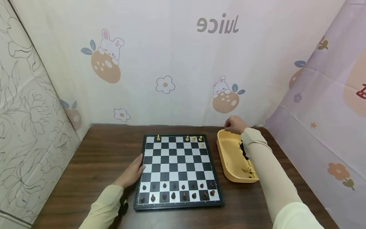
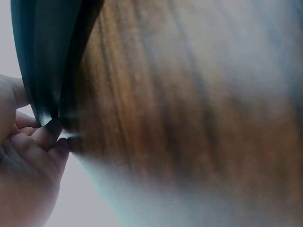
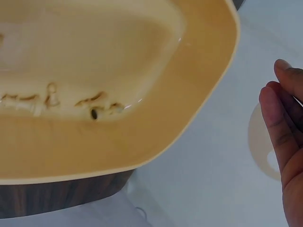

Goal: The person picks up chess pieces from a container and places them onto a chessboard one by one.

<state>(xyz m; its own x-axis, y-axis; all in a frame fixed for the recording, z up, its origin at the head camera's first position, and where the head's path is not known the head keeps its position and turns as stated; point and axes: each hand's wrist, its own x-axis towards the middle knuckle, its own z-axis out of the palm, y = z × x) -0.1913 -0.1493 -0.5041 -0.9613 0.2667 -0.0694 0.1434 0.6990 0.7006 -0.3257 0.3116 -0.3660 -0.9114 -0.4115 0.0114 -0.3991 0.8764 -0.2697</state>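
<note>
While my left hand [image 1: 132,173] rests flat against the chessboard [image 1: 177,168] edge, my right hand [image 1: 235,124] hovers over the yellow tray [image 1: 228,159], grip unclear; my sleeve hides some pieces.

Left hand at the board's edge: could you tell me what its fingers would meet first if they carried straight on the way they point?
The left hand points rightward and already touches the chessboard at its left rim, so the board's frame comes first.

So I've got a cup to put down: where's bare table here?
Bare wood lies left of the chessboard, beyond the left hand, and in the strip behind the board up to the curtain. The board's middle rows are free too. It is crowded on the right, where the yellow tray and right hand sit.
</note>
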